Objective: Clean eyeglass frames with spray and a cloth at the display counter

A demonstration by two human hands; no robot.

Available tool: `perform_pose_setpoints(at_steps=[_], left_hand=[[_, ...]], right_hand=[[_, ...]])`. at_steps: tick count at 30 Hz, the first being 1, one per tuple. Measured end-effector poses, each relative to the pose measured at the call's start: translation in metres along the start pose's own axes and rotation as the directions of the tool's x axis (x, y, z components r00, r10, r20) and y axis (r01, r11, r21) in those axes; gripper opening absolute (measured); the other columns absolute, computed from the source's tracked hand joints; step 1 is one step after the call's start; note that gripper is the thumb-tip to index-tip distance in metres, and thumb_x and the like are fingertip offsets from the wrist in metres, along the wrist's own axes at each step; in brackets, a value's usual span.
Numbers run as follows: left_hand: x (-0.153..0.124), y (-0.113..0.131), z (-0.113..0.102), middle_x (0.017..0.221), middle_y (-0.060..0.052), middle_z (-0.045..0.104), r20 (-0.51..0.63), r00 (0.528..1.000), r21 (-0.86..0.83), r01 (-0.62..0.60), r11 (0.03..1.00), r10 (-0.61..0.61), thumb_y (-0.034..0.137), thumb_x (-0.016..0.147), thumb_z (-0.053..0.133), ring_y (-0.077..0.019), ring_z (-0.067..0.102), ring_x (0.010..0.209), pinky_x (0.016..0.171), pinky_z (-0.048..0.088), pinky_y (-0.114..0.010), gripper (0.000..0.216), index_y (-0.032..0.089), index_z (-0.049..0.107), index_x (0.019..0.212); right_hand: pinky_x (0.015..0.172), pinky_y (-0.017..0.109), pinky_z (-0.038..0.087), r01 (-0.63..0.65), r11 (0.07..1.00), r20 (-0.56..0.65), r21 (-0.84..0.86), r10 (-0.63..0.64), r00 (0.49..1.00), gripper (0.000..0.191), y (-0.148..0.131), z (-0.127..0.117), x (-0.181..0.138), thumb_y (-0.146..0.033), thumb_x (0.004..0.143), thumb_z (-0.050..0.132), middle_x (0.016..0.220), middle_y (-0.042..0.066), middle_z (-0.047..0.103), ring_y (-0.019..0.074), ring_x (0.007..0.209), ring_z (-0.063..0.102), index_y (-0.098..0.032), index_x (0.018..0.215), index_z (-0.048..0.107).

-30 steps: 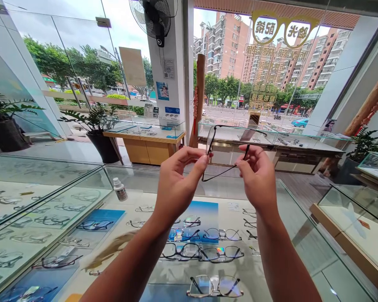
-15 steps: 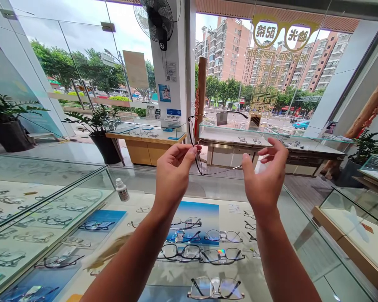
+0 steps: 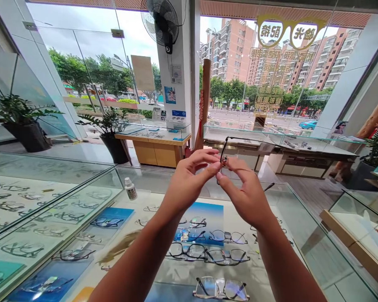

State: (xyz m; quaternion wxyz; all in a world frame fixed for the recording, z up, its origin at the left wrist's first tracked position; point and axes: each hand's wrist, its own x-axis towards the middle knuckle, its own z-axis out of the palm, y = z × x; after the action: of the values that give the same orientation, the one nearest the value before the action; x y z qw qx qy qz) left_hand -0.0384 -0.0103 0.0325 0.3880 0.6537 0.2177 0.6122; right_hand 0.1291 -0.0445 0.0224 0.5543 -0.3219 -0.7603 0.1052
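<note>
I hold a thin black pair of glasses (image 3: pixel 241 140) up in front of me, above a glass display counter (image 3: pixel 305 235). My left hand (image 3: pixel 189 180) pinches the frame near its middle with thumb and forefinger. My right hand (image 3: pixel 243 191) meets it there, fingers closed on the same part of the frame. One black temple tip (image 3: pixel 269 187) sticks out to the right of my right hand. The lenses are mostly hidden behind my fingers.
Under the counter glass lie several pairs of glasses (image 3: pixel 208 253) on blue and white mats. A small white bottle (image 3: pixel 131 189) stands on the counter to the left. Other glass cases (image 3: pixel 157 134) and potted plants (image 3: pixel 111 134) stand further off by the windows.
My right hand, open half a second ago, has come in to the left and closed on the frame beside my left hand. The glasses have turned and dropped slightly.
</note>
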Motion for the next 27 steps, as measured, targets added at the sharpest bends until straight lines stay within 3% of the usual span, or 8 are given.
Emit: perform_pose_setpoints(at_steps=[4,9,14,15,17,19,23,27], left_hand=[[0.000,0.003,-0.002,0.126,-0.009,0.079,0.064,0.993,-0.097,0.102,0.990,-0.096,0.036,0.082,0.090,-0.0282,0.071,0.125,0.112,0.054,-0.047,0.014,0.023,0.085,0.084],[-0.004,0.007,0.002,0.127,-0.009,0.079,0.107,0.994,-0.008,0.029,1.000,-0.028,0.038,0.094,0.079,-0.0263,0.072,0.124,0.113,0.055,-0.047,0.016,0.024,0.086,0.093],[0.010,-0.002,-0.022,0.126,-0.010,0.076,-0.158,0.980,0.243,-0.081,0.967,0.122,0.033,0.101,0.068,-0.0255,0.071,0.121,0.110,0.057,-0.047,0.017,0.025,0.079,0.112],[0.015,-0.010,-0.035,0.127,-0.011,0.075,-0.286,0.942,0.326,-0.078,0.942,0.177,0.032,0.100,0.069,-0.0261,0.070,0.121,0.111,0.055,-0.048,0.019,0.025,0.076,0.116],[0.018,-0.033,-0.068,0.139,-0.012,0.067,-0.556,0.765,0.520,0.013,0.854,0.327,0.026,0.098,0.069,-0.0278,0.061,0.136,0.121,0.046,-0.050,0.033,0.025,0.067,0.130],[0.011,-0.063,-0.109,0.153,-0.015,0.056,-0.666,0.606,0.647,0.181,0.741,0.434,0.018,0.092,0.071,-0.0296,0.049,0.149,0.130,0.035,-0.050,0.056,0.024,0.054,0.145],[-0.028,-0.122,-0.183,0.167,-0.024,0.040,-0.775,0.537,0.623,0.564,0.542,0.332,0.022,0.088,0.073,-0.0357,0.034,0.160,0.131,0.026,-0.052,0.080,0.017,0.035,0.158],[-0.055,-0.158,-0.224,0.161,-0.024,0.052,-0.849,0.528,0.480,0.800,0.360,-0.041,0.033,0.091,0.071,-0.0394,0.044,0.153,0.124,0.033,-0.053,0.084,0.014,0.028,0.161]], right_hand=[[0.109,0.046,0.052,-0.031,0.999,-0.011,0.016,0.031,0.999,0.026,-0.004,-0.001,-0.003,-0.039,0.106,0.064,0.131,0.007,0.076,0.0272,0.123,0.067,-0.027,0.126,0.076],[0.099,0.044,0.056,-0.066,0.997,-0.069,-0.027,0.064,0.996,0.025,-0.003,-0.003,-0.005,-0.040,0.105,0.064,0.125,0.008,0.077,0.0261,0.111,0.071,-0.026,0.121,0.078],[0.099,0.048,0.057,-0.100,0.989,-0.127,-0.112,0.086,0.988,0.026,0.006,-0.006,-0.007,-0.042,0.103,0.065,0.119,0.008,0.080,0.0272,0.106,0.073,-0.025,0.117,0.080],[0.099,0.048,0.057,-0.098,0.988,-0.137,-0.121,0.082,0.987,0.025,0.007,-0.007,-0.007,-0.042,0.103,0.065,0.118,0.008,0.080,0.0271,0.106,0.073,-0.025,0.114,0.080],[0.099,0.048,0.057,-0.088,0.987,-0.158,-0.132,0.067,0.985,0.023,0.009,-0.007,-0.007,-0.041,0.102,0.066,0.117,0.008,0.081,0.0268,0.106,0.073,-0.026,0.109,0.081],[0.100,0.047,0.056,-0.084,0.987,-0.174,-0.136,0.059,0.983,0.022,0.011,-0.006,-0.007,-0.041,0.102,0.066,0.116,0.007,0.081,0.0265,0.107,0.073,-0.026,0.109,0.081],[0.103,0.048,0.054,-0.093,0.985,-0.170,-0.143,0.068,0.983,0.024,0.014,-0.001,-0.009,-0.041,0.102,0.065,0.118,0.007,0.081,0.0268,0.111,0.073,-0.027,0.112,0.081],[0.107,0.051,0.052,-0.050,0.986,-0.143,-0.160,0.027,0.989,0.024,0.015,0.002,-0.012,-0.040,0.103,0.063,0.120,0.008,0.081,0.0286,0.116,0.072,-0.026,0.111,0.081]])
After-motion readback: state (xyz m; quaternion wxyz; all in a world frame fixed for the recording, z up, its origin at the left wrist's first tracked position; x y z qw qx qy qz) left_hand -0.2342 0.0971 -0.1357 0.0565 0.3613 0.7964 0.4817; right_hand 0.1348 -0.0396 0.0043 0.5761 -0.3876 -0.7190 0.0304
